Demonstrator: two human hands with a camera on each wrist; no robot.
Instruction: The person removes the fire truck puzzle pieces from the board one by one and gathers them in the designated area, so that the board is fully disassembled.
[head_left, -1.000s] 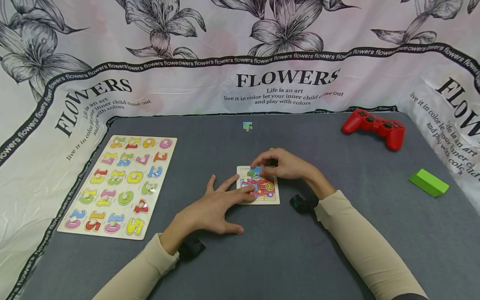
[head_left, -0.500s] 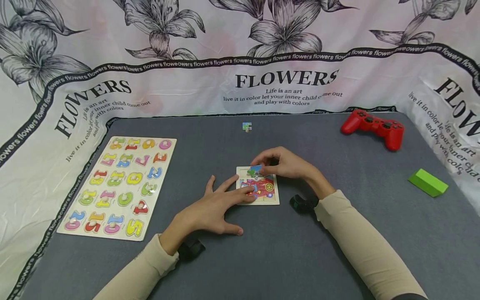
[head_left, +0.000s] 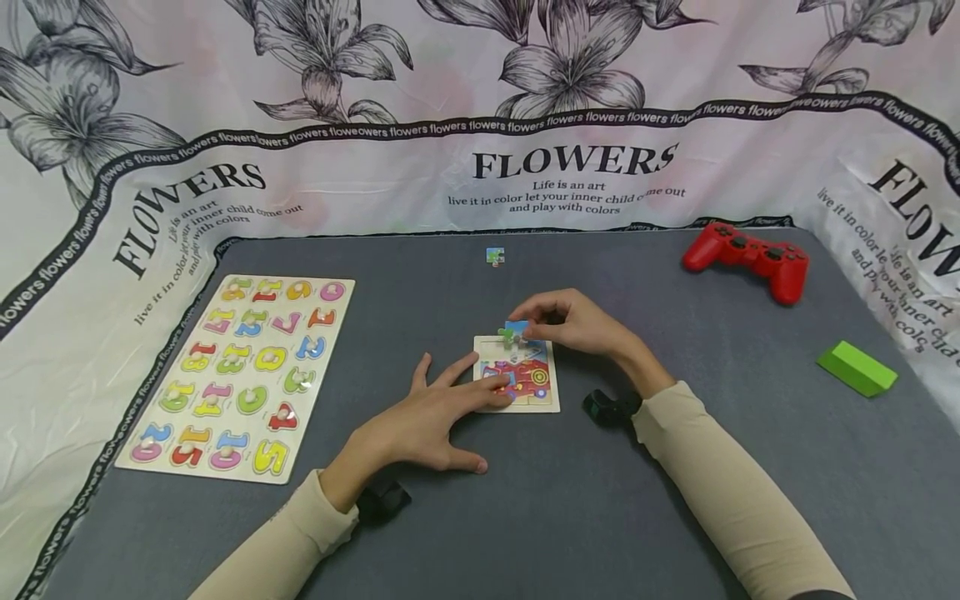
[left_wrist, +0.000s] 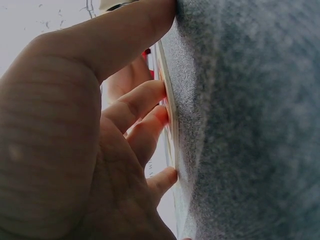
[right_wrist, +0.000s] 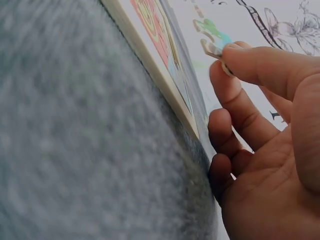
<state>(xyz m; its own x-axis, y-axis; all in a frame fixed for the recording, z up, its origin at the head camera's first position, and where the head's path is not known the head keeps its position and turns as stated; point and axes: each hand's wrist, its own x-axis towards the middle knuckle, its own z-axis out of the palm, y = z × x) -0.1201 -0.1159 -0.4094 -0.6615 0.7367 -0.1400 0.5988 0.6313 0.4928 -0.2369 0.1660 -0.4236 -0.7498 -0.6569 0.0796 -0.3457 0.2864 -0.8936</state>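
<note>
My right hand (head_left: 573, 319) pinches a blue and green jigsaw piece (head_left: 515, 332) between thumb and fingers. In the right wrist view the jigsaw piece (right_wrist: 212, 37) is raised above the puzzle board (right_wrist: 172, 95). The small puzzle board (head_left: 536, 402), with a red vehicle picture in a pale frame, lies flat on the table. Spread across its left side, my left hand (head_left: 427, 421) rests its fingertips on the board. The left wrist view shows these fingers (left_wrist: 142, 102) touching the board's face near its edge (left_wrist: 172, 115), thumb apart from it.
Beyond the board lies another small jigsaw piece (head_left: 495, 257). A large number puzzle board (head_left: 303, 450) is on the left of the grey table (head_left: 525, 533). At the right are a red game controller (head_left: 746, 260) and a green block (head_left: 857, 368). A flower-printed sheet (head_left: 420, 175) hangs behind.
My right hand has lifted the jigsaw piece up off the board and moved slightly away toward the back. My left hand has stayed in place on the board.
</note>
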